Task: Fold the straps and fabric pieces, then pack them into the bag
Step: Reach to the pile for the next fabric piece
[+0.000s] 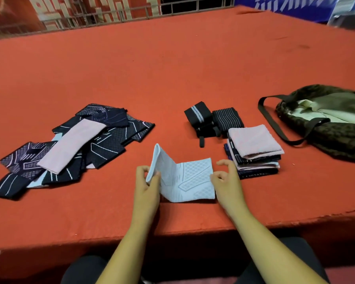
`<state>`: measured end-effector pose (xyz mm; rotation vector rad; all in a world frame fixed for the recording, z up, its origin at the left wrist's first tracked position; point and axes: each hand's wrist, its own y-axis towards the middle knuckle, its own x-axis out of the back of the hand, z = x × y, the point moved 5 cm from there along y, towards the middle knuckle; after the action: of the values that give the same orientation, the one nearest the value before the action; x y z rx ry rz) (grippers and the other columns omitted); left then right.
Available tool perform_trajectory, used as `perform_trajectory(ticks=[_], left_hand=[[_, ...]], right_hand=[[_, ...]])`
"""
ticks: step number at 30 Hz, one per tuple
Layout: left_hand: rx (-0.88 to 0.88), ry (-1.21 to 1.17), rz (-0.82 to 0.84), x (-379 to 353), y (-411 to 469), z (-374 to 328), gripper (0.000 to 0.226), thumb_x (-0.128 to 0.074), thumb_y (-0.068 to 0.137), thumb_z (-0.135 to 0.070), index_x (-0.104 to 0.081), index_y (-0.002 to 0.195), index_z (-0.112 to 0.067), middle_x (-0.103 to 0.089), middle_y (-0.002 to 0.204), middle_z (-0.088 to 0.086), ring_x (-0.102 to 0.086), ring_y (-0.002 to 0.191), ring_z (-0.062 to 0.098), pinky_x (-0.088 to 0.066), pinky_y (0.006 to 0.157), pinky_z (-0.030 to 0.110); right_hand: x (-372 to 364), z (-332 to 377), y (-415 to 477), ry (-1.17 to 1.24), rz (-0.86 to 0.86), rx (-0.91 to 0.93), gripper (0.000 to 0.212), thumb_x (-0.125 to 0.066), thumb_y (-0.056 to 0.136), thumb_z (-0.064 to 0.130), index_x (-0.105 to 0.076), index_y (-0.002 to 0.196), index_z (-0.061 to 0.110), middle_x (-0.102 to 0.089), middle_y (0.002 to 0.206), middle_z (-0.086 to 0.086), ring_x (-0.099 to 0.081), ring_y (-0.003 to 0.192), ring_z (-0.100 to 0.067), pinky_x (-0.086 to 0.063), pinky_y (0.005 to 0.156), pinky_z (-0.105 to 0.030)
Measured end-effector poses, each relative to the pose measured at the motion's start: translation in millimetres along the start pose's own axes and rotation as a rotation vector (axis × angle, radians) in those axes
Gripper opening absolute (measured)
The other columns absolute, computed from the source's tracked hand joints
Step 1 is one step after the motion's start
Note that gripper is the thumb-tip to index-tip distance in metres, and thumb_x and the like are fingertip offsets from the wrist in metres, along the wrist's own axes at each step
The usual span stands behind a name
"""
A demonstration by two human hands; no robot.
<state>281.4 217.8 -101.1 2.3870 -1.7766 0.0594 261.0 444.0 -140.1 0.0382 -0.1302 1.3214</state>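
Note:
A light blue patterned fabric piece (184, 180) lies near the table's front edge, its left half raised upright. My left hand (147, 184) pinches that raised left edge. My right hand (226, 177) pinches the piece's right edge, fingers curled. To the right sits a stack of folded pieces (254, 152) with a pink one on top. Behind the stack lie two rolled black straps (211, 120). A dark patterned bag (324, 119) with a pale lining lies open at the far right, its black strap looping toward the stack.
A loose pile of unfolded dark patterned pieces (70, 148) with a pink one (72, 142) across it lies at the left. The red felt table (172, 68) stretches far back. Its front edge runs just below my wrists. My knees show under the edge.

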Motion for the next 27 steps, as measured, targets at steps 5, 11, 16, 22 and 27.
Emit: perform_trajectory(ticks=[5,11,16,22,27], left_hand=[[-0.194,0.206,0.501,-48.5,-16.7,10.0,0.050,-0.060,0.088,-0.030,-0.047,0.135,-0.043,-0.048,0.142,-0.029,-0.042,0.135,-0.003,-0.031,0.113,0.026],[-0.386,0.714,0.591,-68.1,-7.5,41.8,0.067,-0.035,0.086,-0.057,-0.027,0.150,-0.038,-0.008,0.161,-0.014,0.007,0.151,0.005,-0.006,0.124,0.040],[-0.355,0.645,0.535,-67.0,-12.6,35.8,0.085,-0.042,0.081,-0.075,-0.036,0.150,-0.025,-0.005,0.161,-0.013,0.013,0.150,0.004,0.002,0.121,0.025],[0.002,0.194,0.266,-51.2,-8.1,25.8,0.045,-0.055,0.087,-0.052,-0.050,0.128,-0.032,-0.059,0.132,-0.007,-0.055,0.121,0.003,-0.045,0.106,0.034],[0.231,-0.165,0.228,-69.4,-21.2,10.4,0.033,-0.055,0.098,-0.011,-0.045,0.126,-0.027,-0.069,0.091,-0.002,-0.068,0.073,0.004,-0.054,0.065,0.023]], right_hand=[[-2.0,-4.2,8.8,-0.053,0.010,0.007,0.018,-0.060,0.086,0.018,-0.066,0.070,0.015,-0.067,0.071,-0.001,-0.056,0.068,-0.013,-0.047,0.067,-0.031],[-2.2,-2.4,11.1,-0.075,0.025,0.002,0.033,-0.068,0.090,0.030,-0.064,0.069,0.004,-0.058,0.061,0.003,-0.049,0.061,-0.006,-0.045,0.066,-0.034],[-3.6,-3.5,10.6,-0.208,-0.080,0.020,0.020,-0.061,0.084,0.010,-0.056,0.065,0.009,-0.051,0.055,0.005,-0.043,0.057,-0.012,-0.043,0.064,-0.038],[-1.0,13.9,-10.6,-0.008,-0.013,0.113,0.017,-0.056,0.090,0.000,-0.052,0.085,0.016,-0.051,0.064,0.003,-0.042,0.054,-0.002,-0.037,0.054,-0.024],[31.0,24.7,-25.5,0.137,0.059,0.085,0.016,-0.054,0.092,0.003,-0.054,0.094,0.019,-0.062,0.074,-0.007,-0.051,0.064,-0.014,-0.042,0.060,-0.030]])
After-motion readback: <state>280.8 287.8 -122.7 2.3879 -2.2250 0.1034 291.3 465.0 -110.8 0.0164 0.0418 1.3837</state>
